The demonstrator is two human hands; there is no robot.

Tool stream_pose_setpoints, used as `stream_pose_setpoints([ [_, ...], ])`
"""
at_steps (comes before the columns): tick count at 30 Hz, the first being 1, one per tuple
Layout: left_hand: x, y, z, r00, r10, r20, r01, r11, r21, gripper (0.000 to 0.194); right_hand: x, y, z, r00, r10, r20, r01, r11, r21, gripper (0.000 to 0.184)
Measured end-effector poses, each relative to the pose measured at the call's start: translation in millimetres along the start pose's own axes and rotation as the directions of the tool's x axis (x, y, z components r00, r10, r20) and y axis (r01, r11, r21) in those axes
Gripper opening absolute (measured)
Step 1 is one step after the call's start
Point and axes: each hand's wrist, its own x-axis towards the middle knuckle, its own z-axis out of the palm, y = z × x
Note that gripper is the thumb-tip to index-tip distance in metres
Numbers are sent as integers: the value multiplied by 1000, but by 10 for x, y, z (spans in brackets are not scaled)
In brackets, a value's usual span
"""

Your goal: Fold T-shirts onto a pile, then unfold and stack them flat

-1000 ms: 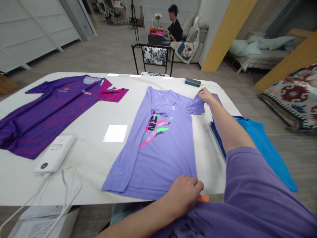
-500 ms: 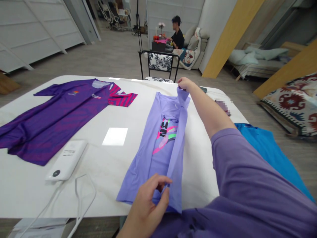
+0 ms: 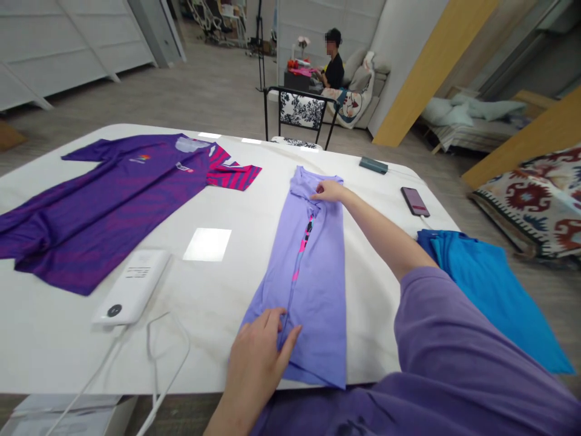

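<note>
A: What's new on the bench (image 3: 245, 218)?

B: The lilac shirt (image 3: 324, 303), mid-bench, hem toward the near edge, collar far. Half a second ago its right side was pulled up; now that side lies turned in toward the middle, beside the left flap.

A: Evidence?

B: The printed design (image 3: 303, 247). Broad patch earlier, thin sliver now, showing between the two turned-in edges.

A: Hands?

B: Left hand (image 3: 258, 351) rests on the cloth at the near left, thumb and fingers spread apart; the edge it pinched looks released. Right hand (image 3: 331, 191) has dropped from its raised hold to the cloth just below the collar. Its fingertips sit close together; whether they grip cloth or merely press, I cannot tell at this distance.

A: Meaning for the work?

B: My reading: both long sides are in, so the lengthwise folding looks nearly done. The patch under the right hand seems rumpled and may need smoothing.

A: Neighbours?

B: Purple jersey (image 3: 122, 200), spread out left, well apart. Blue garment (image 3: 503, 278) at the right, beyond the right forearm. Neither appears disturbed.
</note>
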Motion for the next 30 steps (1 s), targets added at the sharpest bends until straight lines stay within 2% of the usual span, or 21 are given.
stream_pose_setpoints([
  [1, 23, 18, 48, 1000, 16, -9, -16, 1000, 19, 32, -78, -34, 54, 998, -52, -25, 53, 998, 16, 35],
  [3, 36, 62, 131, 999, 41, -19, -40, 997, 61, 32, -223, -101, 125, 979, -204, 2, 202, 969, 142, 39],
  [5, 19, 108, 183, 999, 49, -19, -47, 994, 97, 24, -361, -132, 149, 931, -361, 46, 328, 887, 324, 42],
  [6, 5, 131, 195, 999, 50, -12, -48, 994, 102, 19, -433, -128, 149, 918, -396, 32, 353, 851, 390, 43],
  [7, -10, 152, 199, 999, 49, 1, -49, 994, 94, 17, -513, -112, 147, 922, -387, -10, 354, 833, 425, 42],
  [10, -59, 205, 176, 999, 22, 42, -23, 1000, 19, 20, -848, -17, 173, 961, -217, -172, 271, 866, 420, 34],
  [12, -92, 225, 145, 998, -17, 66, 21, 998, -64, 22, -1190, 44, 249, 968, -180, -176, 239, 881, 408, 32],
  [14, -121, 227, 114, 995, -60, 85, 73, 984, -160, 25, -1638, 69, 376, 961, -235, -144, 274, 877, 394, 34],
  [17, -138, 197, 80, 992, -86, 88, 107, 955, -275, 27, -2424, 9, 616, 927, -347, -141, 374, 873, 313, 44],
  [21, -103, 133, 92, 980, -100, 172, 158, 914, -373, 20, -3387, -241, 880, 910, -387, -148, 408, 900, 153, 67],
  [24, -103, 115, 104, 970, -107, 216, 191, 890, -414, 20, -3900, -473, 1010, 903, -404, -146, 424, 894, 148, 83],
  [27, -175, 85, 26, 983, -52, 174, 114, 923, -368, 24, -4255, -619, 1136, 872, -479, -99, 489, 854, 175, 107],
  [30, -279, -64, -147, 990, 119, 77, -109, 987, -115, 44, -4489, -625, 1287, 865, -501, -36, 500, 852, 158, 124],
])
